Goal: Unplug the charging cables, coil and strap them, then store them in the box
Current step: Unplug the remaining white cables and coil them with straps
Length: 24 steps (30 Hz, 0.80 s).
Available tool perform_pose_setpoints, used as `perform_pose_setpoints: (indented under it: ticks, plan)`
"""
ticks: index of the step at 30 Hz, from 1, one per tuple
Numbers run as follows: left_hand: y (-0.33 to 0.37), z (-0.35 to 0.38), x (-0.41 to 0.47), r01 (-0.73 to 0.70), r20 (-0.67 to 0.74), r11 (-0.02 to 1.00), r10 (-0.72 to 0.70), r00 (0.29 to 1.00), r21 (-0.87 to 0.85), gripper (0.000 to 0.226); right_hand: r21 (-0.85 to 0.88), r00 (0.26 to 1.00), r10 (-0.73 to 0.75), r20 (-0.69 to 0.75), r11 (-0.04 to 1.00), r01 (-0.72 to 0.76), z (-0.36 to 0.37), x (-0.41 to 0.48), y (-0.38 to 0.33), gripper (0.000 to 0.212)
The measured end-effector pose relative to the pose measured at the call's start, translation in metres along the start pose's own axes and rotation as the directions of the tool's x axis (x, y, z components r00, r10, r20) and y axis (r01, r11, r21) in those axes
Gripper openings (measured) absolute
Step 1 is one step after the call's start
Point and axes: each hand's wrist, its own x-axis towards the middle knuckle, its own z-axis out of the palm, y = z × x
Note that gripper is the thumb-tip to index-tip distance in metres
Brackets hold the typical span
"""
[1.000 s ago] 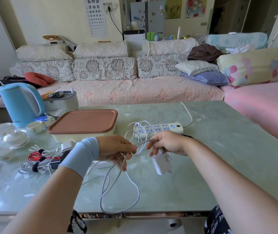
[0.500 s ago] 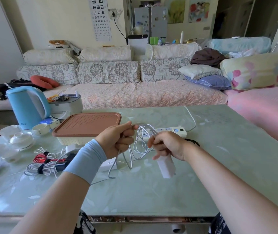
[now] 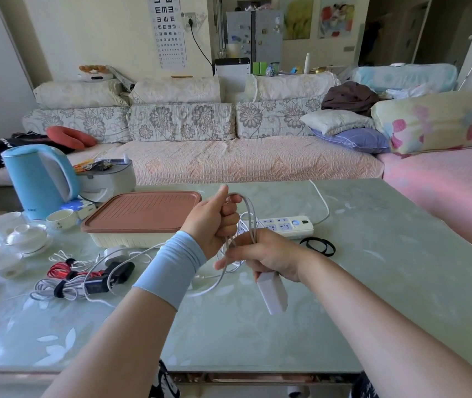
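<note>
Just behind the right hand (image 3: 269,258) a white power strip (image 3: 285,225) lies on the green table (image 3: 387,297), and both hands cover a part of it. To the right of this hand, near it, two black strap rings (image 3: 318,246) lie flat. To the left of the left hand (image 3: 214,222) stands the box (image 3: 125,241). Its brown lid (image 3: 143,211) is on, so I cannot tell what is inside. Below and left of the left wrist lie strapped cable bundles (image 3: 48,290), grey-white and red. Farther to the left are a blue kettle (image 3: 36,182) and white cups (image 3: 28,237).

The left hand is a closed fist with the thumb up, and it grips the top of the loops of the grey charging cable (image 3: 250,214). The right hand, lower, curls its fingers round the same loops and also holds the white charger block (image 3: 272,293). The coil is in the air above the table, and its long axis runs almost upright from the right hand up to the left one. The block points down and to the right, out of the right palm. A loose part of the cable sags below the hands to the table
</note>
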Motion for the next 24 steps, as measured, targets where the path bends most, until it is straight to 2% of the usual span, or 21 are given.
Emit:
perform_pose_setpoints:
  ticks: [4,7,9,12,14,17,19,21,22,23,24]
  plan:
    - [0.001,-0.001,-0.004,-0.06,-0.005,0.995,0.06,0.998,0.08,0.034,0.014,1.0,0.0,-0.021,1.0,0.0,0.005,-0.001,-0.005,0.011]
    - [-0.001,-0.01,-0.006,-0.124,-0.026,0.958,0.136,0.99,0.259,0.036,0.021,0.997,-0.026,-0.078,0.999,0.027,0.002,0.0,-0.006,0.015]
    - [-0.003,-0.021,-0.006,-0.094,-0.019,0.903,0.112,0.994,0.419,0.039,0.118,0.988,-0.053,-0.146,0.991,0.071,-0.002,0.003,-0.002,0.02]
    - [-0.009,-0.032,-0.014,0.039,0.053,0.731,-0.103,0.993,0.681,0.039,0.286,0.951,-0.086,-0.297,0.942,0.174,-0.009,0.007,0.003,0.023]
    - [-0.011,-0.037,-0.021,-0.001,0.122,0.564,-0.175,0.977,0.825,0.027,0.354,0.921,-0.106,-0.375,0.902,0.248,-0.014,0.009,0.004,0.022]
    - [-0.004,-0.044,-0.026,-0.103,0.161,0.373,-0.128,0.979,0.922,0.016,0.416,0.904,-0.093,-0.416,0.865,0.28,-0.015,0.012,0.004,0.02]
    - [0.0,-0.047,-0.027,-0.13,0.16,0.26,-0.095,0.983,0.957,0.017,0.441,0.918,-0.091,-0.387,0.856,0.27,-0.009,0.015,0.003,0.018]
    - [0.0,-0.047,-0.03,-0.127,0.147,0.153,-0.128,0.981,0.98,0.022,0.439,0.928,-0.085,-0.364,0.863,0.251,-0.001,0.021,0.002,0.016]
    - [-0.001,-0.047,-0.031,-0.125,0.143,0.133,-0.135,0.981,0.983,0.026,0.436,0.928,-0.076,-0.365,0.867,0.242,0.002,0.023,0.002,0.015]
    - [-0.002,-0.048,-0.031,-0.124,0.143,0.157,-0.118,0.983,0.98,0.03,0.437,0.925,-0.063,-0.374,0.868,0.236,0.003,0.025,0.001,0.012]
    - [-0.002,-0.048,-0.031,-0.117,0.14,0.231,-0.089,0.986,0.966,0.032,0.439,0.922,-0.052,-0.384,0.868,0.231,0.003,0.027,0.001,0.009]
